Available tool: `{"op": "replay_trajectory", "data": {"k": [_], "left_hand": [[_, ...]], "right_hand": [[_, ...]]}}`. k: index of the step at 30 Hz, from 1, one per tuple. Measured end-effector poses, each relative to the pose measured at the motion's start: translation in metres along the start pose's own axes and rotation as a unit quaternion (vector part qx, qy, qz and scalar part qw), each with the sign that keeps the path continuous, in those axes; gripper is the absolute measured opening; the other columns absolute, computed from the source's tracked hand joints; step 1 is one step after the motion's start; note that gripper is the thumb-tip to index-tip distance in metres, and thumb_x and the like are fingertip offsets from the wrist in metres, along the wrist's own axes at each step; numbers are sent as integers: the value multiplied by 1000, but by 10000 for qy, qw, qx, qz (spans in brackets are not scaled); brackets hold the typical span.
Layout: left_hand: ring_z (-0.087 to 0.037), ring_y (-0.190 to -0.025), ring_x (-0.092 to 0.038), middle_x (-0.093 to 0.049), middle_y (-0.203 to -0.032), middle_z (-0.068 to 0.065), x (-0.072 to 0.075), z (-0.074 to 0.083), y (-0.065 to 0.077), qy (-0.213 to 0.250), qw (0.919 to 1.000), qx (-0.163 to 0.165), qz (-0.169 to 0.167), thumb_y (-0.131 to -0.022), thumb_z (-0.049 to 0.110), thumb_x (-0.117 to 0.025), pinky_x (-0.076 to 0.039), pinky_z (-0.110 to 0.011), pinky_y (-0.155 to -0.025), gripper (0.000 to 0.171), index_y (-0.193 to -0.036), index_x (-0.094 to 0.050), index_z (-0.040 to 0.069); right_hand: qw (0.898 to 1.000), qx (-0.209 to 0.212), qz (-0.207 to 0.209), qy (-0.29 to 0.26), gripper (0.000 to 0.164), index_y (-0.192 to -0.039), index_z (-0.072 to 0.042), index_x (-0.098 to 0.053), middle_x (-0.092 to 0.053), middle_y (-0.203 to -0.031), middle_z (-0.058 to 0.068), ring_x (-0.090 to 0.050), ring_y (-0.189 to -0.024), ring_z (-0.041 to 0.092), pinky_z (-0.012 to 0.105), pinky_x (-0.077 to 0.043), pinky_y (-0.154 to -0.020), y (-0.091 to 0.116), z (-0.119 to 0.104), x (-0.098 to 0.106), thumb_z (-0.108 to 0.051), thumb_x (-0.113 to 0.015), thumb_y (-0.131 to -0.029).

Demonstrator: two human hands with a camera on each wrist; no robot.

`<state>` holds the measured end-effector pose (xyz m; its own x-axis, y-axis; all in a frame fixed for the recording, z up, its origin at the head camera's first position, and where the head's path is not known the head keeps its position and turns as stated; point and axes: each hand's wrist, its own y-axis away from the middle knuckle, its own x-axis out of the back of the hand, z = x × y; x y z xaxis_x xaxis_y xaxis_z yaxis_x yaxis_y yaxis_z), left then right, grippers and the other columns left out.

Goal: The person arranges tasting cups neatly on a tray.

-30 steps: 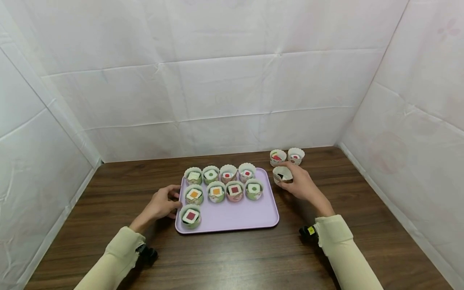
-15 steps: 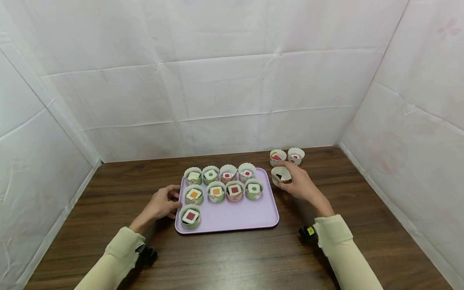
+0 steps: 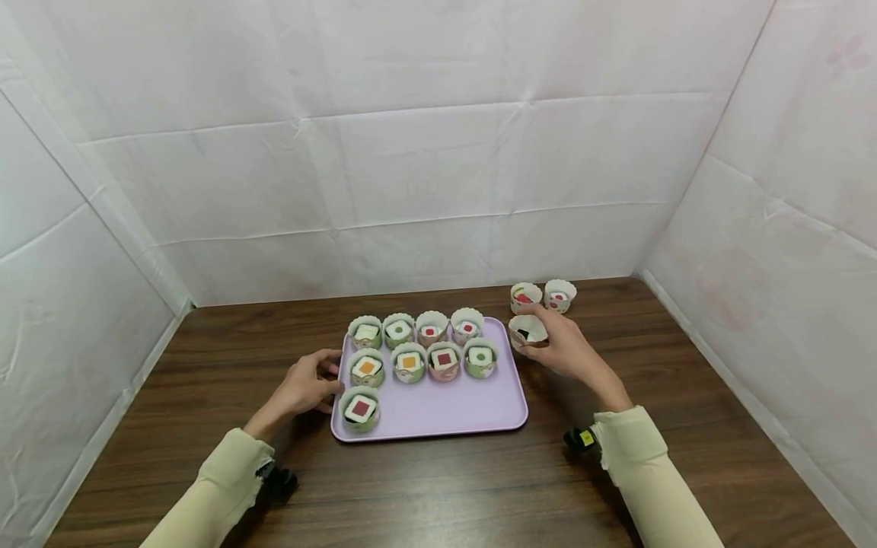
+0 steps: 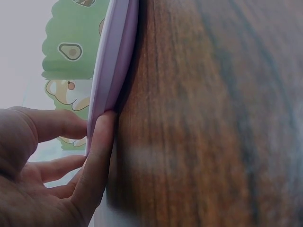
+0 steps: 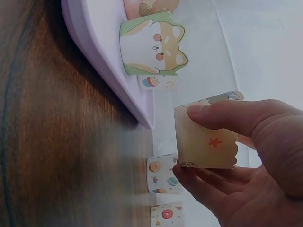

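Note:
My right hand (image 3: 565, 342) pinches a paper baking cup (image 5: 208, 139) between thumb and fingers, just off the right side of a lilac tray (image 3: 445, 415). Something dark shows inside this cup in the head view, and in the right wrist view its base seems raised off the table. On the tray's left edge is my left hand (image 3: 304, 383), its fingers gripping the rim (image 4: 105, 71). Several green and pink paper cups (image 3: 409, 363) stand on the tray, each with a white sushi-like piece with a coloured centre.
Two more paper cups (image 3: 525, 297) stand behind my right hand, near the back of the brown wooden table (image 3: 425, 487). White sheeting (image 3: 411, 167) walls the table at the back and sides. The tray's front right part is bare.
My right hand has shifted the held baking cup a little left, closer to the tray's right edge. My left hand and the tray have stayed where they were.

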<state>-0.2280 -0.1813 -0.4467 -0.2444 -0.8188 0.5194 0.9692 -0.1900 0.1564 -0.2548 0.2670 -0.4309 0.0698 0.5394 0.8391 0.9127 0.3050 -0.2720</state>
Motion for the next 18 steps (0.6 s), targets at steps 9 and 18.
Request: {"op": "replay_trajectory", "data": {"k": [9, 18], "left_hand": [[-19, -75, -68, -56, -125, -27, 0, 0, -1, -18, 10000, 9, -24, -89, -3, -65, -67, -37, -62, 66, -152, -43, -3], [-19, -76, -67, -56, -125, -27, 0, -1, -1, -41, 10000, 9, -20, -90, -3, -65, -67, -36, -62, 66, -152, -43, -4]], "right_hand": [[10000, 82, 36, 10, 62, -144, -6, -53, -59, -144, 20, -54, -134, 43, 63, -48, -109, 0, -9, 2, -12, -80, -88], [9999, 160, 45, -6, 62, -141, -5, -56, -60, -143, 21, -56, -133, 43, 63, -50, -108, -2, -15, 0, -12, -82, -85]]}}
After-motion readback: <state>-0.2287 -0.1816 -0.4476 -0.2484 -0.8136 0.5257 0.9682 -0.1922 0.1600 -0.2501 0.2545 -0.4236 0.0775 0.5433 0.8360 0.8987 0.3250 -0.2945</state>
